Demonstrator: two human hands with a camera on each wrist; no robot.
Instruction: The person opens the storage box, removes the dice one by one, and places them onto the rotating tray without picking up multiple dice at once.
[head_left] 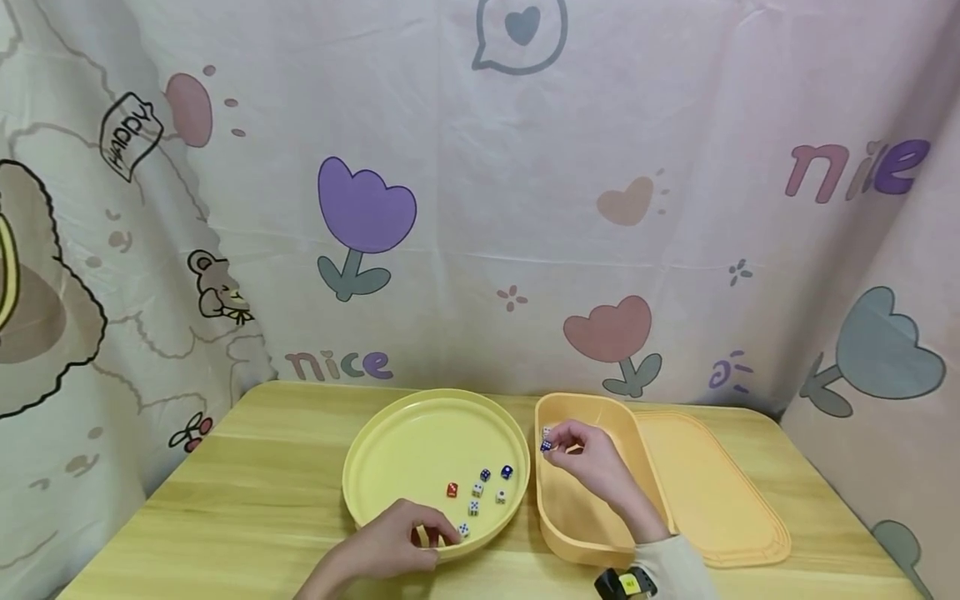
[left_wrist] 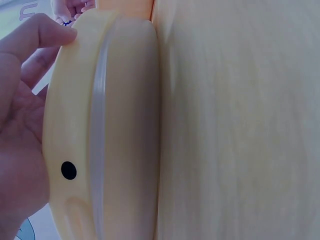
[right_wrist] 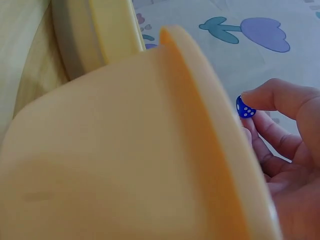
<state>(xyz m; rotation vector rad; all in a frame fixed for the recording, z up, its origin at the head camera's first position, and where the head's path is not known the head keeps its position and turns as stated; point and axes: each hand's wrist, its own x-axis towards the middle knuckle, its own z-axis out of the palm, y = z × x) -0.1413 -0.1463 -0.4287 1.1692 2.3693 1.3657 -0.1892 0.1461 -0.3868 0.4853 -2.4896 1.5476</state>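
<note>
A round yellow tray (head_left: 405, 433) holds several small dice: a red die (head_left: 452, 490), blue dice and white dice. My left hand (head_left: 393, 540) is at its near rim, thumb on the outer side and fingers over the edge, close to a white die (head_left: 463, 529). In the left wrist view the thumb (left_wrist: 60, 34) lies against the rim. Over the left side of an orange box (head_left: 551, 521), my right hand (head_left: 592, 458) pinches a blue die (right_wrist: 245, 107) between thumb and fingertips. A white die (head_left: 547, 432) shows just beyond it; whether it is held too, I cannot tell.
An orange lid (head_left: 712, 492) lies flat on the wooden table (head_left: 225, 492), right of the box. The tray and box stand side by side, nearly touching. A printed curtain (head_left: 465, 208) hangs behind the table and along both sides.
</note>
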